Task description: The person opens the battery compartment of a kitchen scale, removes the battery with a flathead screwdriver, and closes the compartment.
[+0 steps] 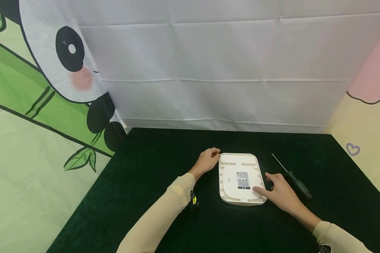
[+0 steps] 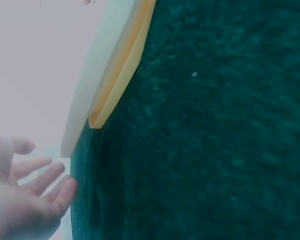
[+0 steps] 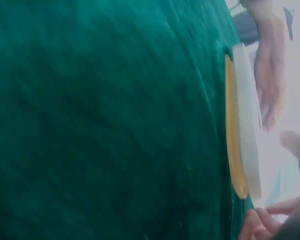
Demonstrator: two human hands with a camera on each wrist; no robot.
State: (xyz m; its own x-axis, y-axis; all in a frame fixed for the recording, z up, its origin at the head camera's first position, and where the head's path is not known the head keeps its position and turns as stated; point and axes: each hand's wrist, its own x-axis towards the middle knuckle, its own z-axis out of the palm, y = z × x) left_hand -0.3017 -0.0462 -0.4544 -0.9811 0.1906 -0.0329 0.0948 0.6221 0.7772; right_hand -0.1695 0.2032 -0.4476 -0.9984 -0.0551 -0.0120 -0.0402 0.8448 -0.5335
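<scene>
A flat white device with rounded corners lies face down on the dark green cloth. A printed label shows on its upper side, and a yellowish lower rim runs underneath. My left hand is at its upper left corner, with fingers loosely bent and spread in the left wrist view. At the lower right, my right hand has its thumb over the device's face and its index finger beside the right edge. In the right wrist view, fingertips are close to the corner of the white panel.
A screwdriver with a dark green handle lies right of the device, just beyond my right hand, its shaft pointing to the back left. The green-covered table ends at a white cloth backdrop. Printed curtains hang at both sides.
</scene>
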